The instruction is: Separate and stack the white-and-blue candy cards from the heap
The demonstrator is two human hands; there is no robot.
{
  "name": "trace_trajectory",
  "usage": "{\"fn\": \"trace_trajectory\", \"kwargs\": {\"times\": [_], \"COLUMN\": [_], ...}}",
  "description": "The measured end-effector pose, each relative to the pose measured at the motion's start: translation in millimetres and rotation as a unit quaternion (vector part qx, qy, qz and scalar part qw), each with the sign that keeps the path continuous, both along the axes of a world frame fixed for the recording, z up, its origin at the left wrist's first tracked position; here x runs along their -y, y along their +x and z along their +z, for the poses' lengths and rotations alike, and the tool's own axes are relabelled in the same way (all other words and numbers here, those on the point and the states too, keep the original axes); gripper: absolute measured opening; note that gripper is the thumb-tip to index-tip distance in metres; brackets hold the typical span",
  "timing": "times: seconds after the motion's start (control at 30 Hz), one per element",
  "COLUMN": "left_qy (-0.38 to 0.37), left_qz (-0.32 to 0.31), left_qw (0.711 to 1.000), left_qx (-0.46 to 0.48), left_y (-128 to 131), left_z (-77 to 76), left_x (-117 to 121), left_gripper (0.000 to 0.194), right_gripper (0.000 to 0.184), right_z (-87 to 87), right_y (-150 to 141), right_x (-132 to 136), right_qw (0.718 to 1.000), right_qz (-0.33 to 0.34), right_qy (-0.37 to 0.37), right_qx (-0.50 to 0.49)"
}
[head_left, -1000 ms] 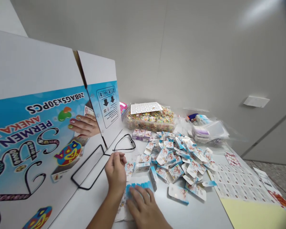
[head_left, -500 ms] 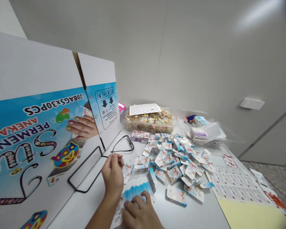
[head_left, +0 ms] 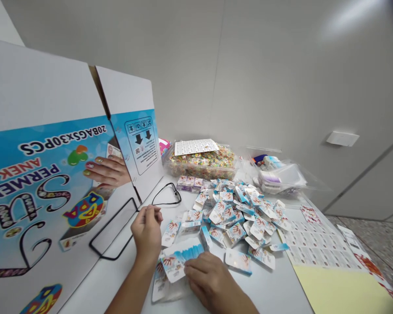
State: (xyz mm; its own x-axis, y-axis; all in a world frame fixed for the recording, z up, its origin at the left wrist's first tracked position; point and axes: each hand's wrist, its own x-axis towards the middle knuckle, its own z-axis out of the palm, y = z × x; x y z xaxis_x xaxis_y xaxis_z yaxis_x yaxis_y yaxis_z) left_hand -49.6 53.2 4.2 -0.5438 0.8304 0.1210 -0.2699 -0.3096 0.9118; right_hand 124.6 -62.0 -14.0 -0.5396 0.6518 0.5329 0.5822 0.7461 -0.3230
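Observation:
My right hand (head_left: 207,278) pinches the edge of a flat, printed small carton (head_left: 173,264), white and blue with a hand picture, tilted above the table. Behind it stands a tightly packed row of flat cartons (head_left: 193,251), blue edges up. More flat cartons (head_left: 160,285) lie beneath. My left hand (head_left: 147,229) is closed with curled fingers, raised left of the row; whatever is inside it, if anything, is hidden. A heap of small folded cartons (head_left: 236,218) spreads to the right, and one loose carton (head_left: 238,261) lies nearest my right hand.
A large printed cardboard box (head_left: 124,152) stands at left, with black-framed eyeglasses (head_left: 118,250) beside it. Behind the heap are a clear tub of colourful small packets (head_left: 201,162) and a clear tray (head_left: 284,181). Sticker sheets (head_left: 321,248) and yellow paper (head_left: 343,290) lie right.
My right hand has drawn a flat carton up from the row and now pinches it. My left hand stays closed, slightly shifted left in view as the camera turned a little.

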Motion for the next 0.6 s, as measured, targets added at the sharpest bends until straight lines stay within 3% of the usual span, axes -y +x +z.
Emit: {"fn": "trace_trajectory", "kwargs": {"times": [0.37,0.5,0.6], "left_qy": [-0.037,-0.030,-0.038], "left_qz": [-0.034,-0.052,-0.060], "left_qw": [0.998,0.998,0.997], "left_qx": [-0.026,-0.026,-0.025], "left_y": [5,8,8], "left_z": [-6.3,-5.6,-7.6], "left_x": [-1,0,-1], "left_gripper": [0.023,0.022,0.020], "right_gripper": [0.009,0.009,0.008], "right_z": [-4.1,-1.8,-5.2], "right_y": [-16,-20,-21], "right_x": [14,17,15], "right_qw": [0.984,0.980,0.978], "right_qz": [0.086,0.058,0.029], "right_qy": [-0.020,-0.045,-0.024], "right_qx": [0.153,0.187,0.203]}}
